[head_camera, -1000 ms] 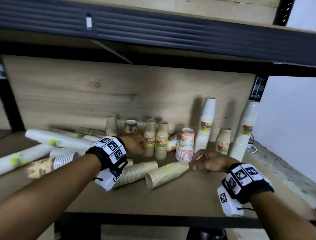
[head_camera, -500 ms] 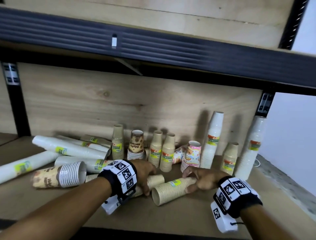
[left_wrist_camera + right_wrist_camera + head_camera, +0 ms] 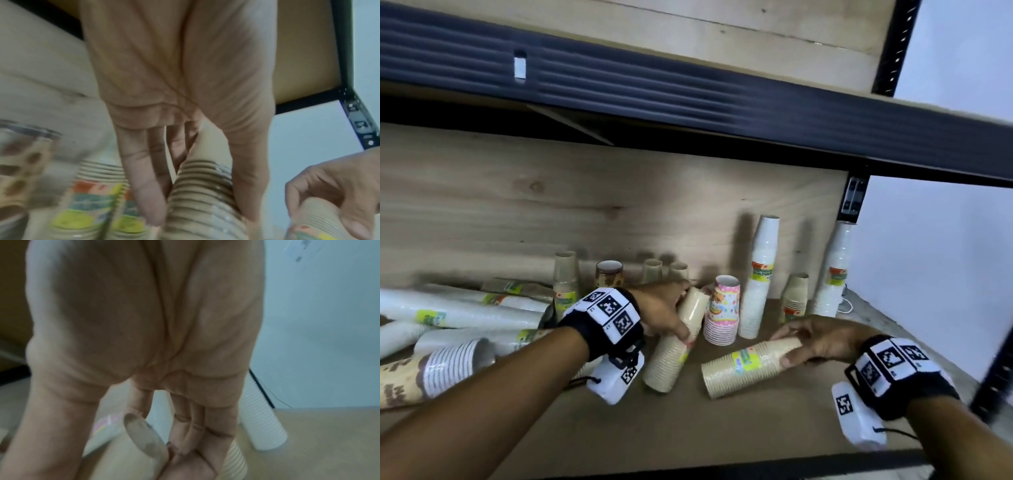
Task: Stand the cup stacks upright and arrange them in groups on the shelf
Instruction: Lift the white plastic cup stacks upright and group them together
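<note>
I've got my left hand (image 3: 659, 313) wrapped round one tilted kraft stack (image 3: 674, 346) and my right hand (image 3: 816, 342) gripping another stack (image 3: 748, 366) lying flat, several stacks (image 3: 762, 277) upright at the back, white stacks (image 3: 458, 317) still down on the shelf (image 3: 722, 425).

Tan ribbed paper cup stack (image 3: 748, 368) showing yellow-green label; pink cartoon-print cup stack (image 3: 722, 315); tall white cup stack (image 3: 760, 281) wearing green-orange band.
</note>
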A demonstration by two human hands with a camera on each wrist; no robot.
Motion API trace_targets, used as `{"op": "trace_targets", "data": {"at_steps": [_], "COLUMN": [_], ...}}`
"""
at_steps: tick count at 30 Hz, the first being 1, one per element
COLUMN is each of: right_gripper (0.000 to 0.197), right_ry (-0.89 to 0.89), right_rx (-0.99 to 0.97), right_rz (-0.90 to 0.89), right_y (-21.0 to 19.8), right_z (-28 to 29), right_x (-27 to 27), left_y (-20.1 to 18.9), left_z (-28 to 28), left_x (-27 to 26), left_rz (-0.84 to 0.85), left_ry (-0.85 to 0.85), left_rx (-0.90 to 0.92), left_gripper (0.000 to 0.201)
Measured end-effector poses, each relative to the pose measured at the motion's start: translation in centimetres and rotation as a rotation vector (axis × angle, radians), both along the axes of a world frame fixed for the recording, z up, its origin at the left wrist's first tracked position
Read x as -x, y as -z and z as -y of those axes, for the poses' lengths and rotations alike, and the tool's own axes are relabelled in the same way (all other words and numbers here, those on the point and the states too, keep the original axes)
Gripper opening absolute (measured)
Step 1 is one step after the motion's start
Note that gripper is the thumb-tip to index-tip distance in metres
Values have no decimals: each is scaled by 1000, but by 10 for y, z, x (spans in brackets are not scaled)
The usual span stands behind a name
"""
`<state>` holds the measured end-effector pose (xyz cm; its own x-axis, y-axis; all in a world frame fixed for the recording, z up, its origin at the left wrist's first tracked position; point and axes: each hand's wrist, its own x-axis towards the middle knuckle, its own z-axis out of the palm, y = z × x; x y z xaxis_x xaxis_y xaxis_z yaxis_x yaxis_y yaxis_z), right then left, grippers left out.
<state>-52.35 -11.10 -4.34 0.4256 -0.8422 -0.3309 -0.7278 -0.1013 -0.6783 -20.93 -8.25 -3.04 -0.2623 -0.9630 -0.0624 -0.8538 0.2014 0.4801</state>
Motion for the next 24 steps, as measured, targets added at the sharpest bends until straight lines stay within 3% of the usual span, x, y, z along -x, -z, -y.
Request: {"op": "trace_targets", "data": {"at_steps": [4,8,18,24], "right_gripper": [41,46,48,47], "right_ry": [133,255,401,394], "right_rx": [32,143,332,386], "right_rz": [154,253,273,272], "right_y": [-25,-30,-28,-14], "right_z": [-7,-1,15,26], "right_x": [33,66,114,114], "left_y": [4,15,23,35], "left_z": [18,39,71,75], "left_x": [33,73,166,191], "left_rz": [-142,-174,-241,-239], "left_ry": [57,83,165,202], "left_rx": [70,56,120,138], "left_gripper": [76,80,81,85]}}
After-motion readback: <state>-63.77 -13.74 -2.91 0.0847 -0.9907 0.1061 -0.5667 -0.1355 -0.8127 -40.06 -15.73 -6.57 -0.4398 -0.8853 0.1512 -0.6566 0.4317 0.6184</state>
